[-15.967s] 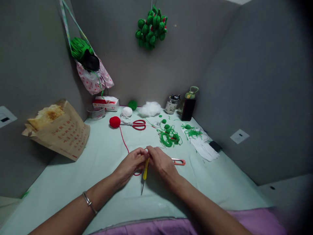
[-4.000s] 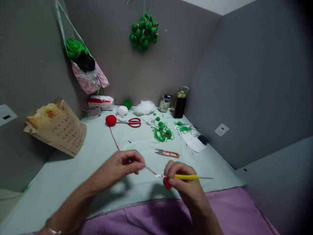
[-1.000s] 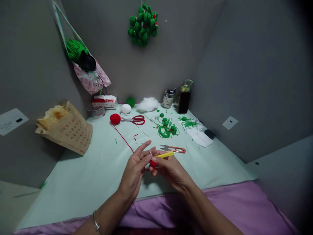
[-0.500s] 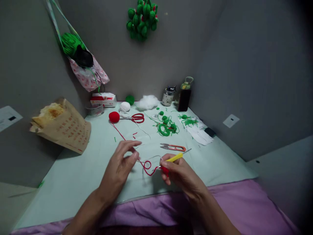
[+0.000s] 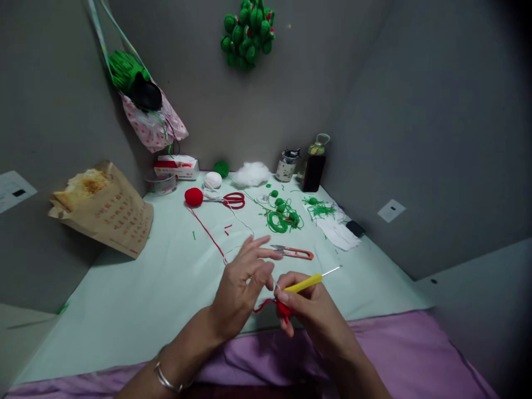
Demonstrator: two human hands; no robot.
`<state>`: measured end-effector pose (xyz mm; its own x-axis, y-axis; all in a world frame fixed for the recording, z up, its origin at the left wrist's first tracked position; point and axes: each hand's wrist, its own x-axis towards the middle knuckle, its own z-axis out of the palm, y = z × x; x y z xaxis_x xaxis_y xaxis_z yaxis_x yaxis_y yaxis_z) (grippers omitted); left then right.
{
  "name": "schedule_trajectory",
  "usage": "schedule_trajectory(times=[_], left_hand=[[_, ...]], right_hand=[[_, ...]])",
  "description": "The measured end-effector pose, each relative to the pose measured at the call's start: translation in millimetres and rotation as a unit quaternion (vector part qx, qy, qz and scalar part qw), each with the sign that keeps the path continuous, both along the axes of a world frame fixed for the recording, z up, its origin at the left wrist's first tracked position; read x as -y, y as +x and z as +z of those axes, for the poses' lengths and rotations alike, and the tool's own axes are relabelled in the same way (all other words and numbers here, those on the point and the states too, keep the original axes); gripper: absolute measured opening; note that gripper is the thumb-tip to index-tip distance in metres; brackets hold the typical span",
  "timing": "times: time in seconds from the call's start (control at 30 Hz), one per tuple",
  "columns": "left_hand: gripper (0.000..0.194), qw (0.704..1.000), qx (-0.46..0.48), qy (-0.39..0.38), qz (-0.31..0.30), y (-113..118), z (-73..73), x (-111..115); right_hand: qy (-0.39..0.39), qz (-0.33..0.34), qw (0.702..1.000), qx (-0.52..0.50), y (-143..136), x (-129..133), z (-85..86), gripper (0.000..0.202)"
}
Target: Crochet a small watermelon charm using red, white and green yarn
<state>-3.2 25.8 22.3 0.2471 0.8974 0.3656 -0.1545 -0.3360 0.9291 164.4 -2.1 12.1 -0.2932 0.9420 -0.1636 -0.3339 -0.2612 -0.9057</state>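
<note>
- Pale green tablecloth point(image 5: 166, 310): spreads under your work, loose supplies mostly beyond your hands, probably to leave the near edge free.
- Brown paper bag point(image 5: 118, 221) with flatbread: well off to your left, likely clear of the yarn.
- Your left hand point(image 5: 239, 288): fingers spread, palm turned inward, just beside the right. A strand shows at its fingertips, probably kept taut there; can't tell if thumb and finger pinch it.
- Your right hand point(image 5: 310, 302): closed on the hook and red piece together, presumably so the stitches don't slip.
- Red-handled metal scissors point(image 5: 235, 200): beyond your left hand, put aside.
- Orange metal thread snips point(image 5: 301, 254): just past your left fingertips, handy for trimming, I'd guess.
- Yellow-handled metal hook point(image 5: 305, 283): in your right grip, bare silver end angled up and away to your right.
- Round red yarn ball point(image 5: 193, 197): beyond your left hand, its line running back toward you, likely for easy feed.
- Small red yarn piece point(image 5: 283, 308): under your right thumb, red tail leading left.
- Thin white strand point(image 5: 277, 285): between your hands.
- Versus half a second ago: your left hand has swung in close; the wide strand gap has shrunk.
</note>
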Motion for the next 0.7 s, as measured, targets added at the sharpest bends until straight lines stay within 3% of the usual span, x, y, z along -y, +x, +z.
schedule_trajectory(times=[0.03, 0.1, 0.17, 0.23, 0.3, 0.5, 0.7], left_hand=[[0.034, 0.998, -0.039, 0.025, 0.030, -0.1, -3.3, 1.9], [0.023, 0.998, -0.040, -0.010, 0.053, 0.3, -7.5, 6.2], [0.017, 0.989, 0.042, -0.134, 0.050, 1.8, -8.3, 9.6], [0.015, 0.959, 0.129, -0.248, 0.045, 3.0, -7.2, 10.2], [0.018, 0.938, 0.176, -0.295, 0.054, 2.6, -6.1, 7.6], [0.016, 0.943, 0.174, -0.270, 0.089, -2.5, -7.4, 1.4], [0.017, 0.960, 0.100, -0.260, 0.012, -3.7, -11.1, 14.9]], right_hand=[[0.005, -0.005, 1.000, 0.001, -0.2, -0.7, 0.5, 0.032], [0.013, -0.020, 1.000, 0.008, -1.4, -2.5, 1.1, 0.031], [0.018, -0.031, 0.999, 0.016, -3.3, -4.0, 0.4, 0.030], [0.024, -0.039, 0.999, 0.019, -4.9, -4.3, -1.6, 0.029], [0.037, -0.057, 0.998, 0.018, -4.9, -3.5, -4.2, 0.028], [0.127, -0.079, 0.988, 0.027, 0.9, 0.9, -3.1, 0.017], [0.198, -0.109, 0.969, 0.100, 2.7, -1.8, 4.9, 0.008]])
